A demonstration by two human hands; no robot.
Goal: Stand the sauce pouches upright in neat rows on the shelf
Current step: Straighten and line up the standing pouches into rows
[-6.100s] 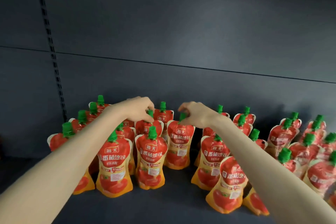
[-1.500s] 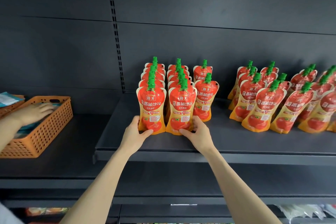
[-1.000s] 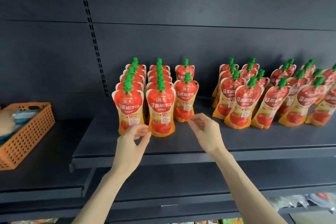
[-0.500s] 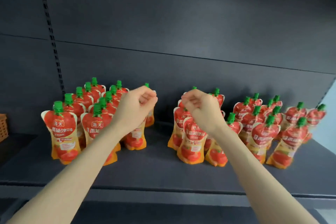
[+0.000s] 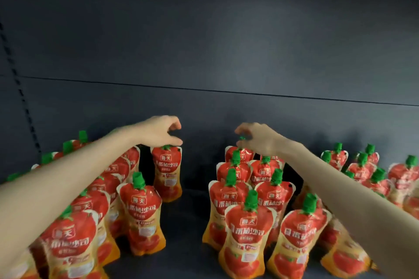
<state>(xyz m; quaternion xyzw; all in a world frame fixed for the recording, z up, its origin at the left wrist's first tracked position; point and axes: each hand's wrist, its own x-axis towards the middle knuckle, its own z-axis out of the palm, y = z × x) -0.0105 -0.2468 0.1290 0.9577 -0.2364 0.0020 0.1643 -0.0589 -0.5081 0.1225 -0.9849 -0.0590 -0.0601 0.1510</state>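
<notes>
At the shelf's (image 5: 190, 222) back edge, the left hand (image 5: 156, 133) hovers loose-fingered over the left rear pouch (image 5: 166, 170), and the right hand (image 5: 263, 140) pinches the right rear pouch (image 5: 246, 157) by its cap — likely squaring rows.

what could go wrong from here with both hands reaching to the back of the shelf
1. The left hand has its forearm low across the left rows; a small dip could knock pouches over.
2. The right hand is at the green cap of a rear pouch; a tug by the cap could tip it onto the crowded pouches in front.
3. The front pouch by the right forearm leans and might topple if brushed.
</notes>
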